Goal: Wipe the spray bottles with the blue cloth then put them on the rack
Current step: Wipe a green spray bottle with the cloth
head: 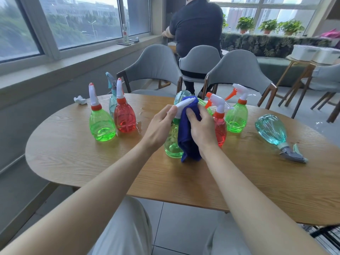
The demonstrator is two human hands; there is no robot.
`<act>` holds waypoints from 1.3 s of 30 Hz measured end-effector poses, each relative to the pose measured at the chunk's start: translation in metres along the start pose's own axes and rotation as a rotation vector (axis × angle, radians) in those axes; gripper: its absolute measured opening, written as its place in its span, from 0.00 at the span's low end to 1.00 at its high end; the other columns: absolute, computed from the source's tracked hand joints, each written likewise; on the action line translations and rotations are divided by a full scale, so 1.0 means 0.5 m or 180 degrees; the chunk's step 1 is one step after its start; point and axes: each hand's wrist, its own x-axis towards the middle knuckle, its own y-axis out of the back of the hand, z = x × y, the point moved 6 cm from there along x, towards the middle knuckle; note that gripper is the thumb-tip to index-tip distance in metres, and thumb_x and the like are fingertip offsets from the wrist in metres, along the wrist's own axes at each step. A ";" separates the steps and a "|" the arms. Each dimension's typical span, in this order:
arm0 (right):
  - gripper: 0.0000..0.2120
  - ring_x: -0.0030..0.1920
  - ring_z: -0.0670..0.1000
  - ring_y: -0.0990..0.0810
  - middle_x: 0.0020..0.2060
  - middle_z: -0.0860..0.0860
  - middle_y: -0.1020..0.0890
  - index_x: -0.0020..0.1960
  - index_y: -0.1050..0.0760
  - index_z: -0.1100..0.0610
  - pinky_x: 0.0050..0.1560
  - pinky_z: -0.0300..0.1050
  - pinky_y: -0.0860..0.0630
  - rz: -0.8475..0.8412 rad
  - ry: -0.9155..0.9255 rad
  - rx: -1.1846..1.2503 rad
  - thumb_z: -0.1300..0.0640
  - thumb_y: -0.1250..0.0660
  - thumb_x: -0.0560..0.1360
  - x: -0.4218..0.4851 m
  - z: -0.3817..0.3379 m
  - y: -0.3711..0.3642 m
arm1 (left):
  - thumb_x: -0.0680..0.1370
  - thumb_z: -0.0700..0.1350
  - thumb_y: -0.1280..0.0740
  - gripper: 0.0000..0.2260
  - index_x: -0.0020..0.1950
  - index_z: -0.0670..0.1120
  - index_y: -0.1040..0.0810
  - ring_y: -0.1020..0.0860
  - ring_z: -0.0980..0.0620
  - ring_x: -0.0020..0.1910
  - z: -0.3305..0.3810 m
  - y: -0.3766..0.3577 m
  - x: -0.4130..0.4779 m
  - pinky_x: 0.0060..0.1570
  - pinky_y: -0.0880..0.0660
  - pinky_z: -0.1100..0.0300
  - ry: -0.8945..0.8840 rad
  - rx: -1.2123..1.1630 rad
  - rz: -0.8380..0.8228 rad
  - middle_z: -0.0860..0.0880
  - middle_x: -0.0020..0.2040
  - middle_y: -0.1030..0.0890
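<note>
Forearms are extending from the bottom edge; at centre, the left hand is pinching the nozzle of the upright green bottle; the right hand is gripping the blue cloth against its right side.

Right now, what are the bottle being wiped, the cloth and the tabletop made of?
Green bottle: likely tinted plastic, glossy; see-through, with highlights. Blue cloth: soft, matte fabric, maybe microfibre; it drapes in folds. Table: wood or veneer, matte; visible grain.

Daylight fills large windows far left; grey chairs stand beyond the wooden desk; pale tiled floor.
</note>
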 end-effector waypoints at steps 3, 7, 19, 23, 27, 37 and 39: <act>0.07 0.48 0.44 0.17 0.49 0.47 0.14 0.57 0.18 0.48 0.51 0.40 0.23 -0.0143 -0.0158 0.0313 0.56 0.34 0.85 0.000 0.015 0.003 | 0.87 0.62 0.44 0.17 0.53 0.58 0.18 0.19 0.42 0.60 -0.009 0.003 0.002 0.69 0.27 0.35 -0.0020 -0.0074 -0.0078 0.51 0.53 0.15; 0.10 0.53 0.48 0.17 0.53 0.50 0.13 0.63 0.18 0.51 0.55 0.44 0.22 -0.0358 -0.0330 0.0822 0.58 0.35 0.85 -0.005 0.032 0.005 | 0.86 0.64 0.44 0.19 0.53 0.54 0.20 0.20 0.38 0.60 -0.015 0.005 0.001 0.71 0.29 0.33 -0.0040 -0.0132 -0.0117 0.45 0.56 0.17; 0.12 0.53 0.52 0.17 0.55 0.56 0.14 0.65 0.17 0.55 0.52 0.42 0.21 -0.0333 -0.0959 0.1721 0.54 0.35 0.85 -0.031 0.056 0.001 | 0.88 0.60 0.44 0.20 0.53 0.46 0.21 0.22 0.33 0.58 -0.015 0.006 -0.004 0.66 0.28 0.32 -0.0071 -0.0391 0.0146 0.39 0.54 0.19; 0.11 0.51 0.52 0.15 0.56 0.57 0.14 0.65 0.19 0.57 0.48 0.42 0.19 -0.0344 -0.1176 0.2081 0.59 0.33 0.84 -0.033 0.056 0.004 | 0.88 0.58 0.44 0.21 0.54 0.44 0.21 0.20 0.35 0.57 -0.014 0.003 -0.005 0.63 0.26 0.36 -0.0065 -0.0443 0.0150 0.38 0.54 0.19; 0.11 0.44 0.52 0.16 0.49 0.54 0.13 0.61 0.17 0.57 0.42 0.44 0.20 -0.0457 -0.1889 0.2133 0.53 0.32 0.83 -0.024 0.047 -0.004 | 0.87 0.59 0.44 0.21 0.50 0.44 0.24 0.24 0.47 0.49 -0.012 0.001 -0.007 0.55 0.29 0.45 -0.0116 -0.0406 0.0183 0.43 0.47 0.20; 0.08 0.43 0.52 0.15 0.47 0.54 0.11 0.58 0.17 0.57 0.42 0.44 0.21 -0.0394 -0.1668 0.2113 0.60 0.34 0.83 -0.043 0.045 0.009 | 0.89 0.56 0.44 0.22 0.50 0.39 0.28 0.28 0.52 0.45 -0.009 0.002 -0.011 0.51 0.32 0.49 -0.0271 -0.0248 0.0307 0.50 0.44 0.26; 0.08 0.44 0.52 0.15 0.48 0.55 0.11 0.58 0.17 0.58 0.42 0.44 0.21 -0.0391 -0.1750 0.2145 0.59 0.33 0.83 -0.040 0.049 0.006 | 0.89 0.56 0.45 0.22 0.51 0.37 0.27 0.28 0.52 0.46 -0.008 0.002 -0.013 0.51 0.32 0.50 -0.0285 -0.0233 0.0353 0.50 0.44 0.25</act>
